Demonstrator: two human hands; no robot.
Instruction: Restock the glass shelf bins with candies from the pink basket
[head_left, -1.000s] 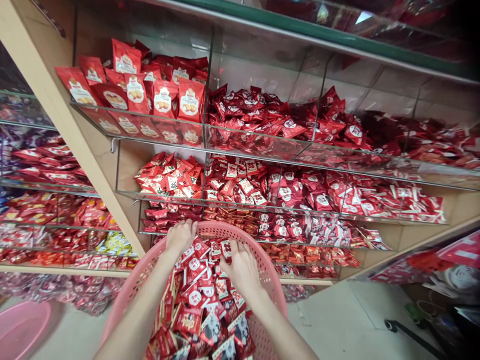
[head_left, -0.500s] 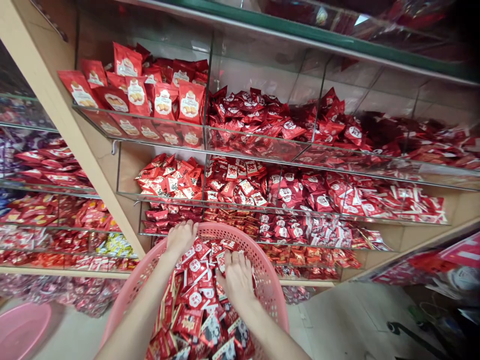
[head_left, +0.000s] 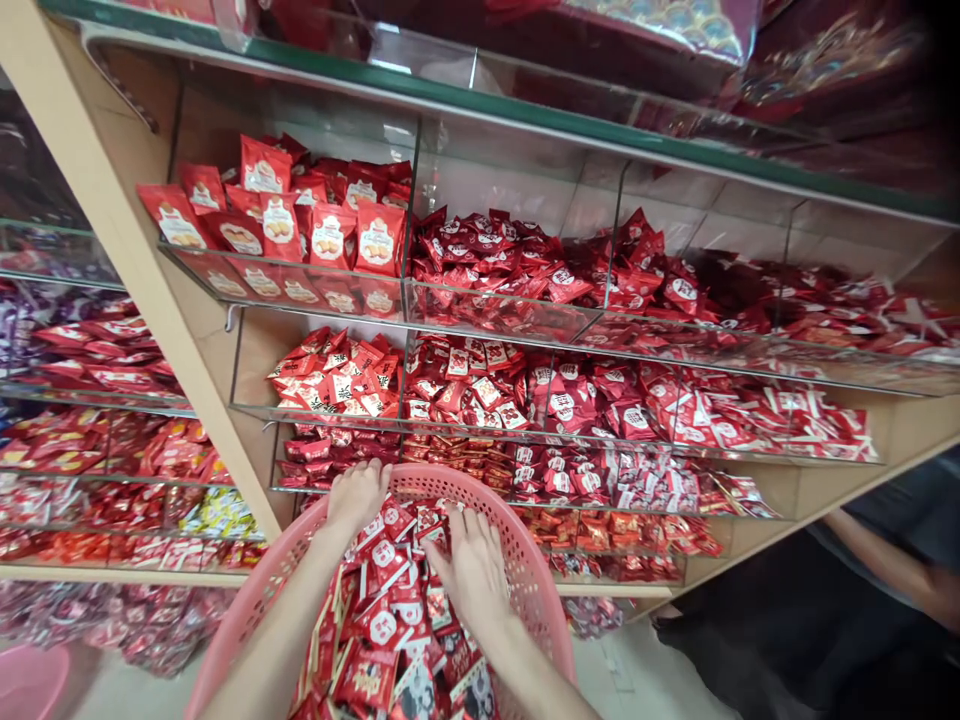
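A pink perforated basket (head_left: pixel 534 560) stands at the bottom centre, filled with small red, white and black wrapped packets (head_left: pixel 382 627). On its far left rim lies my left hand (head_left: pixel 358 495), fingers bent over the edge and closed on it. My right hand (head_left: pixel 472 562) rests on the packets inside the basket, with its thumb apart from the fingers. No packet is visibly gripped in it.
Beyond the basket, tiered clear-fronted shelves hold red packets (head_left: pixel 379 235) in compartments. A slanted wooden panel (head_left: pixel 142 260) divides off more shelves at left. A pink basin (head_left: pixel 34 680) sits on the floor at lower left. At right is a person in dark clothing (head_left: pixel 795 630).
The view has tilted up slightly, so the shelves sit lower in it. A person in dark clothing has come into view at right. Both hands remain at the basket.
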